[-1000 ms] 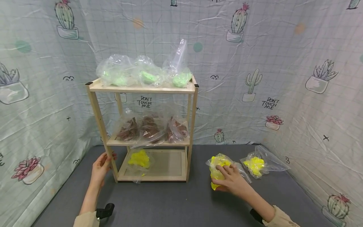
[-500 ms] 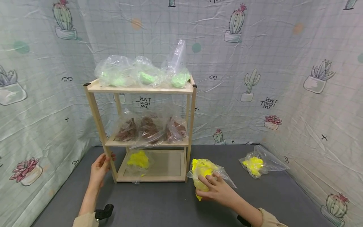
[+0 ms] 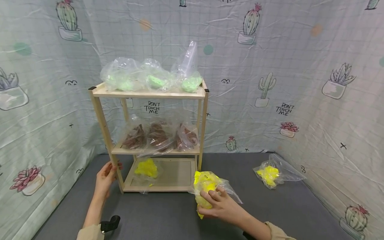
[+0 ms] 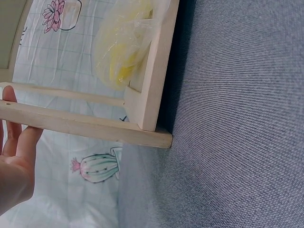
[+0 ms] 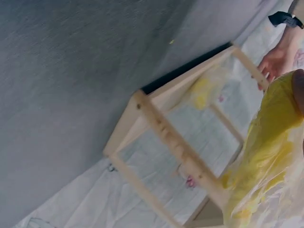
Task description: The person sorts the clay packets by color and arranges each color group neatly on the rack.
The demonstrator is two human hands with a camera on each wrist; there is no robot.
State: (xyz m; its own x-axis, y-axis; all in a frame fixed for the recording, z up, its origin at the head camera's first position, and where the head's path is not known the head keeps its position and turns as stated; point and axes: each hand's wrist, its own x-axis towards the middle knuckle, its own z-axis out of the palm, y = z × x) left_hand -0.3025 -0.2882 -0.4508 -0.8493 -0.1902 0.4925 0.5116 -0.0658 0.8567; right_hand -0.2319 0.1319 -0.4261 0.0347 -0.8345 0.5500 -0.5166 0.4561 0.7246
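Note:
My right hand [image 3: 220, 206] grips a clear plastic bag with a bright yellow lump [image 3: 207, 185] inside, held just in front of the right front post of a wooden shelf rack [image 3: 156, 190]. In the right wrist view the yellow bag [image 5: 273, 142] fills the right side, overlapping the rack. My left hand [image 3: 105, 178] holds the rack's left front post low down, with fingers and thumb on either side of the wood [image 4: 71, 123]. Another yellow bag [image 3: 147, 168] lies on the left of the bottom shelf.
Three bags with pale green lumps [image 3: 156, 81] sit on the top shelf, and three with brown contents [image 3: 159, 136] on the middle one. Farther right on the grey table [image 3: 168, 220] lies another yellow bag [image 3: 269, 175]. A cactus-print curtain [image 3: 237, 120] surrounds the table.
My right hand has carried the yellow bag left across the table, from beside the other yellow bag to the rack's right front corner. The left hand stays on its post.

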